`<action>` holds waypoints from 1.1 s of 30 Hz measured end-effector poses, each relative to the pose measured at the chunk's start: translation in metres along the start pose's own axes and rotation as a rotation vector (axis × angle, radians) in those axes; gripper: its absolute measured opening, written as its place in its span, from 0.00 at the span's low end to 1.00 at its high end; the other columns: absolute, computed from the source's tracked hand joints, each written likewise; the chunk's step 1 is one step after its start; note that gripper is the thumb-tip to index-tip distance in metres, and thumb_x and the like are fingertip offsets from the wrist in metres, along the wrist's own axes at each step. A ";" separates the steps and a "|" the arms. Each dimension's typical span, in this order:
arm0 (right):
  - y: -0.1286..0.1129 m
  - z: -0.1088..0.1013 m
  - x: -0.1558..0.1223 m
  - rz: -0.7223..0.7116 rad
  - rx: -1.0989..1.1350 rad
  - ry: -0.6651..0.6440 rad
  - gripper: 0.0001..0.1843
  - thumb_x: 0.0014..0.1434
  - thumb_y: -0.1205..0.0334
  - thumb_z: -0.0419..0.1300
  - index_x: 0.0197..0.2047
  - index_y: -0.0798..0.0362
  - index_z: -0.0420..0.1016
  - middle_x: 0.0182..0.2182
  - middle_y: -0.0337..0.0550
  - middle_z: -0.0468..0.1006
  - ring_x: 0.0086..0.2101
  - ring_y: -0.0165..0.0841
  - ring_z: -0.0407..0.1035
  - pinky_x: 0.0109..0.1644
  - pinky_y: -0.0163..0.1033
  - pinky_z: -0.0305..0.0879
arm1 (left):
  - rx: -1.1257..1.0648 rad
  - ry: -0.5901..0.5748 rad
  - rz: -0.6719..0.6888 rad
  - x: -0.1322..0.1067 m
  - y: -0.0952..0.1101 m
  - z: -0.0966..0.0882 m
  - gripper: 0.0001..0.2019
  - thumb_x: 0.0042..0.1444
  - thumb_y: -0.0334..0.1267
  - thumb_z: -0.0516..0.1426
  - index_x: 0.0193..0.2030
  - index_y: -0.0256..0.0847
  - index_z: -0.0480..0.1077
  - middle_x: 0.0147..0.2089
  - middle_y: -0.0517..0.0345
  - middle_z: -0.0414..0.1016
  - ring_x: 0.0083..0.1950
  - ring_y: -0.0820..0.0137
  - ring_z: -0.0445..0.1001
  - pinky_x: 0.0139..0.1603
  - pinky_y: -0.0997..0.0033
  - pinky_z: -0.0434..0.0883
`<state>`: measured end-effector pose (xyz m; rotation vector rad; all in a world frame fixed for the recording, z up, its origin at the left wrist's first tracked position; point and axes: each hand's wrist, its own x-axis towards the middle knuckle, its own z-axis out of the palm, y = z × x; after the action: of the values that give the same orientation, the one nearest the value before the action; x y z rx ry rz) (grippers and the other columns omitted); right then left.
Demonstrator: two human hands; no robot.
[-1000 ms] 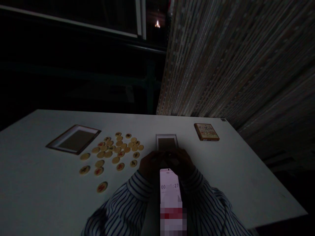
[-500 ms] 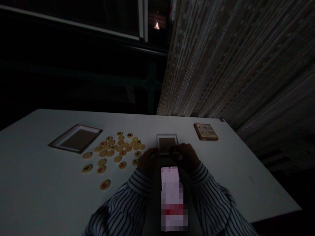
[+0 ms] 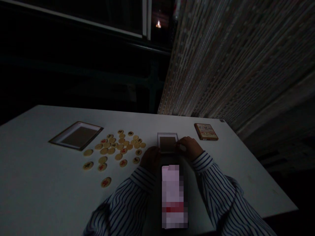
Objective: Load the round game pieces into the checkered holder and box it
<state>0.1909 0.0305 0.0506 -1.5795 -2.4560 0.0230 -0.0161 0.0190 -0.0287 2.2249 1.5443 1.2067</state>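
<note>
A small, shallow open box (image 3: 168, 134) with pale walls and a brown floor lies on the white table in front of me. My left hand (image 3: 150, 159) is closed at its near left corner; deep shadow covers most of those fingers. At the right wall, my right hand (image 3: 189, 147) pinches the box between thumb and curled fingers. Just below both hands a lit phone (image 3: 172, 193) lies between my forearms, its screen blurred out. Left of the box, round xiangqi pieces (image 3: 118, 156) are scattered, several showing red or black characters.
A larger open tray-like box (image 3: 66, 145) rests at the table's left. Toward the right back lies a closed printed box (image 3: 206, 131). A string curtain (image 3: 197, 65) hangs behind the table (image 3: 49, 190). The room is dark.
My right hand has shifted right and slightly up, uncovering more of the small box. My left hand stays at the left corner. The pieces have not visibly moved on the table.
</note>
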 end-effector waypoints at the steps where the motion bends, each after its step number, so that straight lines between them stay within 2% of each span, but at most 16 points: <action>1: 0.001 0.000 0.002 -0.003 -0.013 -0.018 0.12 0.54 0.58 0.57 0.41 0.50 0.74 0.36 0.45 0.75 0.39 0.34 0.66 0.40 0.38 0.59 | 0.003 -0.011 0.005 -0.001 -0.002 0.001 0.12 0.54 0.34 0.48 0.41 0.39 0.71 0.42 0.49 0.73 0.44 0.65 0.72 0.46 0.62 0.71; 6: -0.001 -0.003 0.013 -0.034 -0.066 -0.128 0.12 0.53 0.58 0.58 0.41 0.48 0.75 0.35 0.45 0.74 0.37 0.35 0.66 0.39 0.38 0.59 | 0.000 -0.078 -0.012 -0.003 -0.007 0.004 0.13 0.54 0.34 0.49 0.41 0.39 0.72 0.43 0.50 0.72 0.45 0.65 0.71 0.46 0.63 0.70; 11: -0.006 -0.004 0.022 -0.054 -0.110 -0.223 0.10 0.51 0.57 0.59 0.38 0.45 0.76 0.35 0.45 0.75 0.37 0.36 0.67 0.36 0.38 0.59 | 0.010 -0.078 -0.040 -0.005 -0.004 0.004 0.13 0.53 0.33 0.49 0.41 0.40 0.73 0.44 0.50 0.71 0.46 0.65 0.70 0.47 0.62 0.69; 19: -0.008 0.002 0.031 -0.058 -0.222 -0.311 0.11 0.54 0.55 0.56 0.36 0.46 0.77 0.34 0.46 0.75 0.34 0.37 0.68 0.30 0.36 0.58 | 0.006 -0.126 -0.012 -0.004 -0.005 0.003 0.12 0.53 0.35 0.50 0.39 0.40 0.74 0.43 0.48 0.71 0.45 0.62 0.70 0.46 0.60 0.70; 27: -0.008 0.003 0.034 -0.037 -0.247 -0.383 0.18 0.57 0.49 0.50 0.39 0.48 0.76 0.37 0.49 0.74 0.37 0.38 0.68 0.32 0.37 0.61 | 0.062 -0.116 0.013 -0.006 -0.006 0.005 0.11 0.53 0.34 0.51 0.39 0.40 0.73 0.44 0.50 0.71 0.45 0.64 0.70 0.46 0.62 0.71; 33: -0.008 -0.001 0.037 -0.048 -0.227 -0.463 0.15 0.55 0.51 0.52 0.42 0.43 0.75 0.41 0.45 0.74 0.39 0.38 0.68 0.35 0.37 0.61 | 0.092 -0.100 0.043 -0.007 -0.011 0.010 0.11 0.53 0.33 0.51 0.39 0.40 0.74 0.43 0.50 0.72 0.45 0.65 0.71 0.45 0.63 0.71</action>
<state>0.1695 0.0604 0.0592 -1.7704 -2.9381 0.1179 -0.0180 0.0207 -0.0455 2.3483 1.5513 1.0383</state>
